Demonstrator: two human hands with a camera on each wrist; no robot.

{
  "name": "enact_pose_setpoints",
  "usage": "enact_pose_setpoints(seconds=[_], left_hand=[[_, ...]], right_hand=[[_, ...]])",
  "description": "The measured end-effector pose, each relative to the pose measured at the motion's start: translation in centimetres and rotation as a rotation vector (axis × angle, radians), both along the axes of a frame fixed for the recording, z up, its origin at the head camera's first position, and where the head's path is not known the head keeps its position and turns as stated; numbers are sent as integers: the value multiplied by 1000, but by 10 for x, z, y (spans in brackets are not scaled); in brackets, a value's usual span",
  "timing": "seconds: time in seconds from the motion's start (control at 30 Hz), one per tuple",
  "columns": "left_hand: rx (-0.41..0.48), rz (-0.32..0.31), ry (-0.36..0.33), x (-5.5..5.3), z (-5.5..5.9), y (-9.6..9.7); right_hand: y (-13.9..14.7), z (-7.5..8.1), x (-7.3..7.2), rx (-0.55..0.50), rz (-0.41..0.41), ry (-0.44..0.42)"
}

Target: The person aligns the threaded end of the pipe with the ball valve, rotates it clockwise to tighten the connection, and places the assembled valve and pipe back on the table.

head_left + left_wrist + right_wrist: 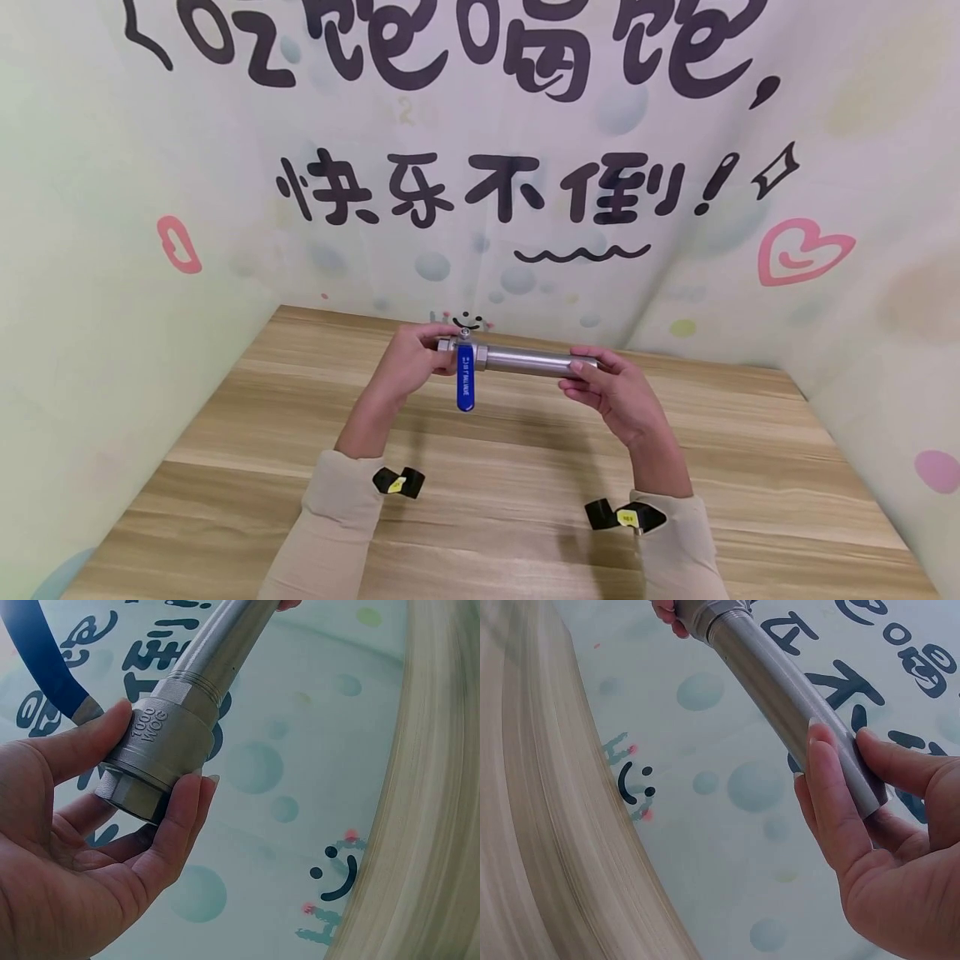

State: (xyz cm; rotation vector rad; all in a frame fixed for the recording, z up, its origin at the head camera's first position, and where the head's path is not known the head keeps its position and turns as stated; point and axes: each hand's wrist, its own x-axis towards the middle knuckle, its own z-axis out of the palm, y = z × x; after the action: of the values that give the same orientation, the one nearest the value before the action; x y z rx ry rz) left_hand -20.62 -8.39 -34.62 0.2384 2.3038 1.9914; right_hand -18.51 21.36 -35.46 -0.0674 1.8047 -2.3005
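Note:
A steel ball valve (161, 735) with a blue lever handle (466, 379) is joined end to end with a straight metal pipe (521, 360). Both are held up above the wooden table, lying nearly level across the head view. My left hand (408, 362) grips the valve body, thumb on one side and fingers on the other; the hexagonal end shows between them in the left wrist view. At the other end, my right hand (611, 392) pinches the pipe near its tip between thumb and fingers. In the head view the lever points down toward me.
The wooden table (480, 517) spreads below both hands. Behind it hangs a pale printed backdrop (450, 275) with black lettering, and similar pale walls stand at both sides. Black straps with yellow labels sit at both wrists.

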Motion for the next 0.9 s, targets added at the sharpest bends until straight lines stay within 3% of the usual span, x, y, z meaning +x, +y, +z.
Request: enact_pose_setpoints(seconds=[0.9], left_hand=[[-2, -14, 6, 1, 0, 0]], right_hand=[[-3, 1, -2, 106, -92, -36]])
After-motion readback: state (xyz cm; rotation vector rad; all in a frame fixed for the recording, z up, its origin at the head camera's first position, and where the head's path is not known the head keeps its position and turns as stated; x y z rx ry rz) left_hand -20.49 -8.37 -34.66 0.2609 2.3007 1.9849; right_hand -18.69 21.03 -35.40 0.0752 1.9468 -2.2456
